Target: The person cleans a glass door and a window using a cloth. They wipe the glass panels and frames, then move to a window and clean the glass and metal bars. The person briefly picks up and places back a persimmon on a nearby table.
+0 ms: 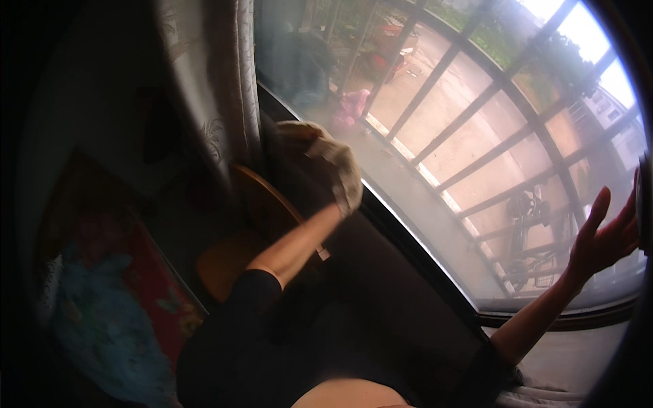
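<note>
A crumpled beige cloth (341,159) is wrapped around my left hand (342,206), near the lower left edge of the window. The cloth hides my fingers, and its far end is blurred. My right hand (602,242) is raised at the far right with thumb and fingers apart. Its fingertips reach a dark upright edge (644,204) at the picture's rim; the contact is hard to make out. Between my hands spreads the hazy window pane (418,204), bordered below by a dark frame (408,250).
Pale patterned curtains (245,76) hang left of the window. A curved wooden chair back (270,191) and a wooden seat (219,265) are beside my left arm. Bluish floral fabric (102,321) lies at lower left. Bars (474,107) stand outside the glass.
</note>
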A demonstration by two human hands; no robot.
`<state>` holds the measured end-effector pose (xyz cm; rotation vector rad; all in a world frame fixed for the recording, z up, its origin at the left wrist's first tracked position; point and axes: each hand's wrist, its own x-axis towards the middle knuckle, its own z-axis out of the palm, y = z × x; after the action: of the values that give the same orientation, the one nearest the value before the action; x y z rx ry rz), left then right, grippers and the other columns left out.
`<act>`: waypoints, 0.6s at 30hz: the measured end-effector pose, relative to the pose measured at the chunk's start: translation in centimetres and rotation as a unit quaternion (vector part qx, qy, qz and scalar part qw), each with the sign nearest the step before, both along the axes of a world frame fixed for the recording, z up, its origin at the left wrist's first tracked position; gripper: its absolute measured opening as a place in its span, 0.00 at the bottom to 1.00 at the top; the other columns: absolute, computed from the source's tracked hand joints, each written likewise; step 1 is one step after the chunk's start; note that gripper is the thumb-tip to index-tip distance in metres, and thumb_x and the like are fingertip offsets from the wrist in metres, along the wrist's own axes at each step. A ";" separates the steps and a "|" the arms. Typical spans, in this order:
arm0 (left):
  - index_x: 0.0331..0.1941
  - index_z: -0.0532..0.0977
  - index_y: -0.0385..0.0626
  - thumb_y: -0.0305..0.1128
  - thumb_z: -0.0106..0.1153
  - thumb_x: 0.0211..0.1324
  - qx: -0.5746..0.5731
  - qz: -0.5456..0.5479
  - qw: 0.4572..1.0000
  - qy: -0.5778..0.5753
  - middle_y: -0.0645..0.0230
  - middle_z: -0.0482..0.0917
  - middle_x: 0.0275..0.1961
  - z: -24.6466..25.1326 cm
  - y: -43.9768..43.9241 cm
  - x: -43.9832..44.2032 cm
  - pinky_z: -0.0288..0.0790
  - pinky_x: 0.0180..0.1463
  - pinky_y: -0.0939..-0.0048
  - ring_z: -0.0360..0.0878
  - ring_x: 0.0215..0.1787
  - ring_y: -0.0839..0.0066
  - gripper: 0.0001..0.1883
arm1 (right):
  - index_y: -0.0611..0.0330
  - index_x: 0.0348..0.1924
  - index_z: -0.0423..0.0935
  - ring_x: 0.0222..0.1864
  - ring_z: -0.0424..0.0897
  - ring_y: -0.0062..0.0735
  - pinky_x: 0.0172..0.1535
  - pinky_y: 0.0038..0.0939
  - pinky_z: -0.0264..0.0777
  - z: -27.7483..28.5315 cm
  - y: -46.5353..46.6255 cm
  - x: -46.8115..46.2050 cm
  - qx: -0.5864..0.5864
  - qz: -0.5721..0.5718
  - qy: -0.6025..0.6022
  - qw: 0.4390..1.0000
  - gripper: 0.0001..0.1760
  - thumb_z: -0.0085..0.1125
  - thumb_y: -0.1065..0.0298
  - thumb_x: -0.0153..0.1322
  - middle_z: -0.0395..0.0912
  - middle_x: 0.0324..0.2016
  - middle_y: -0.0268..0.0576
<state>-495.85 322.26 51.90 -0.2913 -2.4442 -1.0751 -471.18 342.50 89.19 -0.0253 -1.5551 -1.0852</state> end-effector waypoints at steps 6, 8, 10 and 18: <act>0.54 0.73 0.46 0.36 0.51 0.66 -0.064 -0.379 0.916 0.118 0.62 0.74 0.50 1.9 7.2 18.3 0.70 0.57 0.63 0.75 0.52 0.69 0.15 | 0.40 0.71 0.67 0.74 0.62 0.49 0.73 0.65 0.50 -0.8 -1.6 0.8 -0.043 0.047 -0.040 0.997 0.34 0.57 0.43 0.74 0.66 0.71 0.42; 0.58 0.70 0.45 0.41 0.51 0.66 -0.046 -0.400 0.887 0.228 0.59 0.72 0.54 2.6 8.9 17.2 0.68 0.60 0.58 0.73 0.56 0.65 0.20 | 0.46 0.71 0.67 0.74 0.61 0.49 0.75 0.62 0.49 -1.4 -2.1 3.7 -0.070 0.053 -0.109 0.990 0.34 0.62 0.50 0.73 0.67 0.70 0.42; 0.62 0.67 0.44 0.45 0.51 0.66 -0.051 -0.336 0.887 0.311 0.55 0.69 0.59 3.3 10.1 12.6 0.66 0.63 0.54 0.70 0.60 0.61 0.25 | 0.49 0.70 0.67 0.75 0.60 0.50 0.75 0.62 0.48 -2.8 -2.9 8.8 -0.142 -0.003 -0.142 0.980 0.32 0.61 0.58 0.72 0.67 0.70 0.44; 0.67 0.66 0.42 0.51 0.55 0.67 0.023 0.317 0.814 0.485 0.49 0.71 0.64 17.2 11.8 -0.5 0.66 0.68 0.48 0.73 0.61 0.59 0.32 | 0.58 0.67 0.67 0.74 0.62 0.50 0.77 0.61 0.45 -9.3 -2.8 23.0 -0.251 -0.015 -0.125 0.960 0.30 0.57 0.75 0.71 0.71 0.66 0.46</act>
<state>-496.37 334.11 69.05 0.0243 -1.3964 -0.4725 -448.21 339.69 79.86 -0.2670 -2.0344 -0.7102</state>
